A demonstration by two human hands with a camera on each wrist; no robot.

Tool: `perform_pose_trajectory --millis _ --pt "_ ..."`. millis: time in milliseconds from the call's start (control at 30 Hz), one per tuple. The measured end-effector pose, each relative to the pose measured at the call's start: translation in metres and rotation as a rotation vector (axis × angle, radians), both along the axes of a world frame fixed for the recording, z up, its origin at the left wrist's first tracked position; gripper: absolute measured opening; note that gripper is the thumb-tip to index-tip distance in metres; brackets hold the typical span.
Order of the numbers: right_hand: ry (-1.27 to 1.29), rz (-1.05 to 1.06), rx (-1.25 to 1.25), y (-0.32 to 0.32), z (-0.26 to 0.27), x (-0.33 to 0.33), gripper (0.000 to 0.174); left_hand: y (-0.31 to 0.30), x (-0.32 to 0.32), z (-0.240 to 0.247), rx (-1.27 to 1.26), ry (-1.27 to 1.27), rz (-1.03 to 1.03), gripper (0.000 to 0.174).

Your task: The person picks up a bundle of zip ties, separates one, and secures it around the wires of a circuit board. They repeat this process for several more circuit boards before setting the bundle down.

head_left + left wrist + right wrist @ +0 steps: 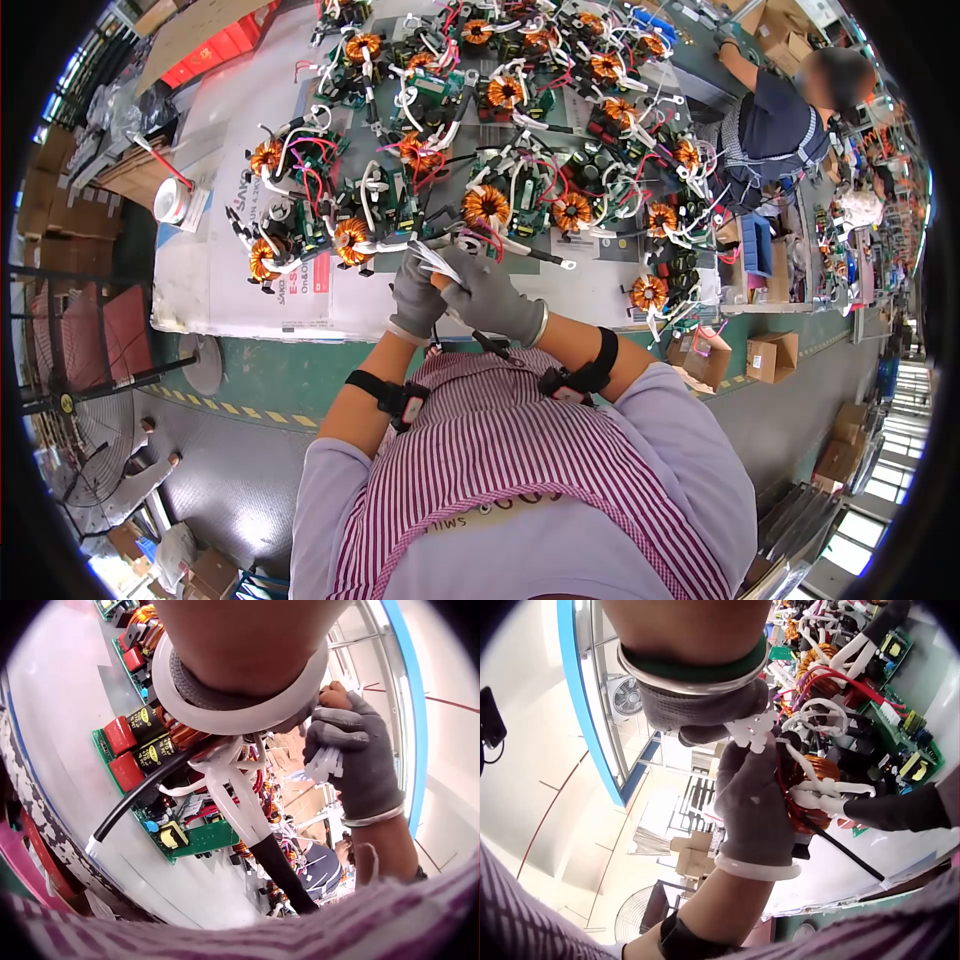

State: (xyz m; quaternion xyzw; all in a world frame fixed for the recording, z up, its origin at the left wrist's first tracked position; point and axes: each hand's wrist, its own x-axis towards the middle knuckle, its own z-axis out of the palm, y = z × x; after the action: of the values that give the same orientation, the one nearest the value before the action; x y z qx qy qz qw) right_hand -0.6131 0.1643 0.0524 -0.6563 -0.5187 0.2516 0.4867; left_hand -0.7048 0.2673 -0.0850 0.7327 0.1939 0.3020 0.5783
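Observation:
White plastic strips, like cable ties (pixel 436 262), are bunched between the two gloved hands at the table's near edge. My right hand (pixel 364 754) has its fingers curled round the bunch, and the strips' blocky white ends (pixel 325 763) stick out below the fingers. Against those ends (pixel 751 732), the fingertips of my left hand (pixel 756 806) pinch. Just beyond the hands in the head view are a circuit board's copper-wound ring (pixel 485 206) and a thick white cable (pixel 530 250). In the left wrist view the forearm and cuff hide most of the left hand.
Several green boards with orange coils (pixel 352 241) cover the table (pixel 215 290). A white tub (pixel 173 200) stands at the left with a red-handled tool in it. Another person (pixel 775 140) works at the right. Cardboard boxes (pixel 772 357) and a large fan (pixel 95 440) are on the floor.

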Motion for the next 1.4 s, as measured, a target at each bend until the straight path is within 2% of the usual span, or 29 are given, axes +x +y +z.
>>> perform_pose_trajectory --millis 67,167,200,233,267,333,400,433,533,633,700,733,867,967,1067,1233,1300,1367,1400 --pt "-0.041 0.054 -0.143 -0.006 0.0 0.005 0.03 -0.011 0.005 0.054 0.064 -0.069 0.023 0.027" --pt "-0.075 -0.101 0.179 -0.008 0.0 0.007 0.031 -0.003 0.004 0.036 0.258 0.078 0.044 0.025" --pt "-0.019 -0.132 0.145 -0.009 -0.004 0.015 0.03 0.001 0.006 0.056 0.364 0.028 0.028 0.024" --pt "0.037 -0.164 0.11 -0.011 -0.007 0.026 0.03 0.0 0.004 0.063 0.282 0.109 0.011 0.022" --pt "0.137 -0.252 0.039 -0.016 -0.004 0.035 0.03 -0.001 -0.001 0.071 0.31 0.095 0.069 0.021" --pt "0.502 -0.455 -0.03 -0.029 0.03 0.05 0.024 -0.002 -0.018 0.081 0.327 0.114 0.171 0.017" --pt "0.564 -0.521 -0.122 -0.042 0.03 0.065 0.025 0.005 -0.042 0.078 0.272 0.218 0.202 0.014" --pt "0.573 -0.529 -0.203 -0.049 0.025 0.07 0.024 0.007 -0.05 0.077 0.423 0.191 0.228 0.015" --pt "0.514 -0.501 -0.327 -0.058 -0.003 0.056 0.022 0.004 -0.056 0.082 0.442 0.259 0.135 0.021" --pt "0.455 -0.327 -0.39 -0.046 -0.006 0.047 0.02 -0.009 -0.044 0.099 0.554 0.307 0.042 0.03" --pt "-0.052 -0.24 -0.322 -0.029 -0.025 0.045 0.024 -0.018 -0.026 0.109 0.625 0.319 0.017 0.036" --pt "-0.306 -0.194 -0.282 -0.02 -0.031 0.044 0.026 -0.02 -0.02 0.102 0.666 0.36 0.021 0.048" --pt "-0.591 -0.098 -0.521 0.005 -0.038 0.038 0.028 -0.022 -0.01 0.083 0.621 0.583 0.044 0.063" --pt "-0.561 -0.188 -0.494 0.007 -0.046 0.041 0.028 -0.02 -0.01 0.087 0.524 0.558 -0.009 0.065" --pt "-0.435 -0.182 -0.475 -0.005 -0.045 0.045 0.028 -0.017 -0.01 0.09 0.477 0.588 -0.006 0.066" --pt "-0.236 -0.292 -0.479 -0.021 -0.044 0.036 0.036 -0.014 -0.007 0.092 0.543 0.567 -0.009 0.063" --pt "-0.266 -0.27 -0.57 -0.025 -0.044 0.036 0.036 -0.015 -0.007 0.094 0.645 0.498 0.007 0.064" --pt "-0.312 -0.233 -0.632 -0.026 -0.05 0.039 0.035 -0.015 -0.006 0.097 0.626 0.533 -0.009 0.061" --pt "-0.272 -0.204 -0.747 -0.022 -0.037 0.04 0.033 -0.015 -0.005 0.098 0.616 0.55 -0.016 0.059"
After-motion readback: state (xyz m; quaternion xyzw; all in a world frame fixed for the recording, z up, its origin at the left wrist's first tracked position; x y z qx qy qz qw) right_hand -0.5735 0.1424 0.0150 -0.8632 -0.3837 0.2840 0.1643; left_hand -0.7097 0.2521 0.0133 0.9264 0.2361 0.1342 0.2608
